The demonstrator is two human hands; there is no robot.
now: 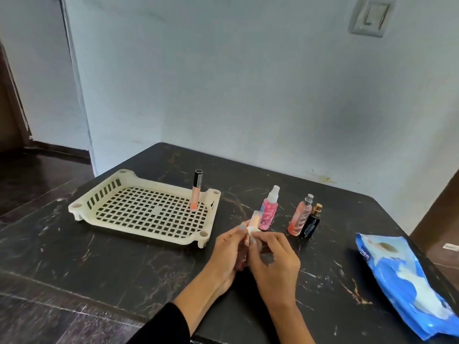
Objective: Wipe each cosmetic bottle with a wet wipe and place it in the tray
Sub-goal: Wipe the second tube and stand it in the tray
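Observation:
My left hand (227, 252) grips a small peach-coloured cosmetic tube (255, 219) by its dark lower part, holding it upright over the table. My right hand (273, 259) pinches a white wet wipe (250, 230) against the tube. A cream perforated tray (154, 212) lies to the left, with an orange lip-gloss tube (196, 191) standing upright at its far right corner. Right of my hands stand a pink spray bottle (269, 209), a peach spray bottle (300, 216) and a small black perfume bottle (312, 223).
A blue wet-wipe pack (402, 281) lies at the table's right edge. The dark marble table (99, 269) meets pale walls at the back. A wall switch plate (371, 16) is high on the right.

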